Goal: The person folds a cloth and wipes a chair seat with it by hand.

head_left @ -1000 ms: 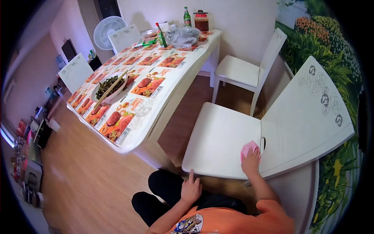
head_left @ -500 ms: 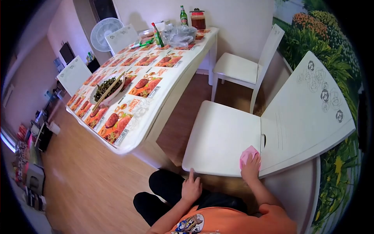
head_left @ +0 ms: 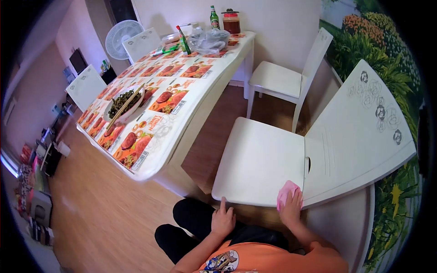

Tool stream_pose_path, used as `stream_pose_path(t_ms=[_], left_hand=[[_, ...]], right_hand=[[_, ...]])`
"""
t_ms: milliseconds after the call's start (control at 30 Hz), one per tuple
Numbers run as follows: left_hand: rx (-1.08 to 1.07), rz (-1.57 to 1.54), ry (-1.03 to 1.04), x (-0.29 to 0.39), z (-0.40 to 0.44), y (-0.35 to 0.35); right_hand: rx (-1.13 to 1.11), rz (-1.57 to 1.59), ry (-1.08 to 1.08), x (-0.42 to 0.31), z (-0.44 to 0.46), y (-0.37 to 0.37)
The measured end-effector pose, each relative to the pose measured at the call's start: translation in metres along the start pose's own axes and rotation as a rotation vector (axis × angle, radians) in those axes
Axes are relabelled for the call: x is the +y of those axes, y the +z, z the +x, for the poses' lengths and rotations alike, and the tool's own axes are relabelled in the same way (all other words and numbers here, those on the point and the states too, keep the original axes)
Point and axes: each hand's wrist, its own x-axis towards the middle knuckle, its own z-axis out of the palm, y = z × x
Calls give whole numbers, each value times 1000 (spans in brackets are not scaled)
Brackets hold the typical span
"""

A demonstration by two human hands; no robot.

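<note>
A pink cloth (head_left: pixel 287 193) lies at the near edge of a white chair's seat (head_left: pixel 259 159), close to where the seat meets the backrest. My right hand (head_left: pixel 290 210) is pressed on that cloth, its fingers over it. My left hand (head_left: pixel 223 221) holds nothing; its index finger is stretched out and its tip touches the seat's near front corner, while the other fingers are bent. The tall chair backrest (head_left: pixel 353 132) rises to the right, with black rose drawings along its top.
A white table (head_left: pixel 157 170) with a food-print cover stands at left. On it are a bowl of dark greens (head_left: pixel 134 109) with chopsticks (head_left: pixel 124 109), a plastic bag (head_left: pixel 207 42), green bottles and a red-lidded jar (head_left: pixel 231 23). Another white chair (head_left: pixel 278 79) stands behind.
My right hand and the pink cloth have shifted slightly toward me and left, to the seat's near edge. My left hand stays at the corner.
</note>
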Motion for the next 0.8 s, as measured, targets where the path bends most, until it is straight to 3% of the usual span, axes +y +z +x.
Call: stream_pose_path(t_ms=[233,500,733,800], left_hand=[[-15,-2,-7,-3,-1,3],[-7,-3,-10,1,-1,0],[-38,23,-17,1,-1,-2],[-49,31,-17,2,0,-2]], right_hand=[[-41,33,137,-3,27,-2],[-142,-41,-71,-6,-17,-22],[-54,-99,-184,20,-10,-1],[-153,-5,-200,17,-7,-9]])
